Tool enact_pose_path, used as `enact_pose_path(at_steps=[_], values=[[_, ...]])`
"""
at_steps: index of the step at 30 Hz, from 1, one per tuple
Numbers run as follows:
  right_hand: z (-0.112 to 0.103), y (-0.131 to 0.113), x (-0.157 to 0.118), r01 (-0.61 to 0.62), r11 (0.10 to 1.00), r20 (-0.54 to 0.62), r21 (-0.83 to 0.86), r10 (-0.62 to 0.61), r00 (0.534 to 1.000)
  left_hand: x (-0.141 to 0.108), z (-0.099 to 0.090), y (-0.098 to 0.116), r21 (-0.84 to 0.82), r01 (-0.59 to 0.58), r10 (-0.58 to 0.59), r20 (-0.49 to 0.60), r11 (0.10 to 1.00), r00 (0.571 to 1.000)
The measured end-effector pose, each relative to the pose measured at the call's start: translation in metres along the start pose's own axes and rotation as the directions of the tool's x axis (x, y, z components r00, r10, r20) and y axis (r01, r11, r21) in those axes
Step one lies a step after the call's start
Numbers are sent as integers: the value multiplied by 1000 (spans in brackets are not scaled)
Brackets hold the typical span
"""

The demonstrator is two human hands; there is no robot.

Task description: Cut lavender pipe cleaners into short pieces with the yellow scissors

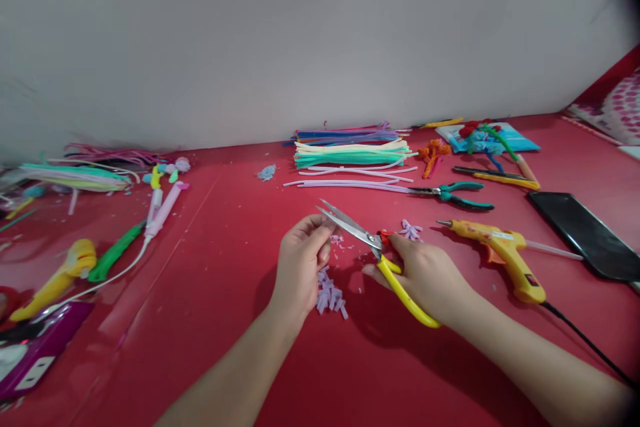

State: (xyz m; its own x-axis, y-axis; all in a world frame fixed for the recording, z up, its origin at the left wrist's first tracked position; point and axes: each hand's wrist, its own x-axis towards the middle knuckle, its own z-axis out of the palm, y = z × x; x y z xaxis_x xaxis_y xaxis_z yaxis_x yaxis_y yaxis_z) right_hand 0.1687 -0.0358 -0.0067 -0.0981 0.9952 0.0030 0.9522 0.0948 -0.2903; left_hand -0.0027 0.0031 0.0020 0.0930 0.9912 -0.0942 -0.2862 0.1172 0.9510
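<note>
My right hand (425,273) grips a pair of scissors (353,230) with yellow handles. The blades stand slightly apart and point to the left. Close to them, my left hand (303,257) is pinched shut at the fingertips; whatever it holds is too small or hidden to make out. Short lilac cut pieces (330,295) lie in a heap beside and below my left hand. A few lilac pieces (411,230) and something small and red rest just beyond my right hand. Tiny lilac clippings (339,240) are scattered under the scissors.
Bundles of pipe cleaners (350,157) lie along the wall. To the right are pliers (453,195), a yellow glue gun (500,247) with its cord, and a phone (585,233). On the left are a pink glue gun (165,210), a green tool (117,252) and a purple power strip (45,350).
</note>
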Motion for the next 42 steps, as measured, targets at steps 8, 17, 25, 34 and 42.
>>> enact_pose_path(at_steps=[8, 17, 25, 34, 42], values=[[4, 0, -1, 27, 999, -6, -17, -27, 1000, -1, 0, -1, -46, 6, -7, -15, 999, 1000], [6, 0, -1, 33, 998, -7, -44, -34, 999, -1, -1, -3, -47, 2, -3, -22, 999, 1000], [7, 1, -1, 45, 998, -11, -50, -46, 999, 0, -1, -2, -51, 3, -4, -20, 999, 1000], [6, 1, -2, 49, 998, -26, -37, -50, 998, 0, 0, -1, -78, 8, -10, -23, 997, 1000], [7, 4, -1, 48, 997, -18, -54, -49, 999, -1, 2, 3, -75, 0, 0, -4, 997, 1000]])
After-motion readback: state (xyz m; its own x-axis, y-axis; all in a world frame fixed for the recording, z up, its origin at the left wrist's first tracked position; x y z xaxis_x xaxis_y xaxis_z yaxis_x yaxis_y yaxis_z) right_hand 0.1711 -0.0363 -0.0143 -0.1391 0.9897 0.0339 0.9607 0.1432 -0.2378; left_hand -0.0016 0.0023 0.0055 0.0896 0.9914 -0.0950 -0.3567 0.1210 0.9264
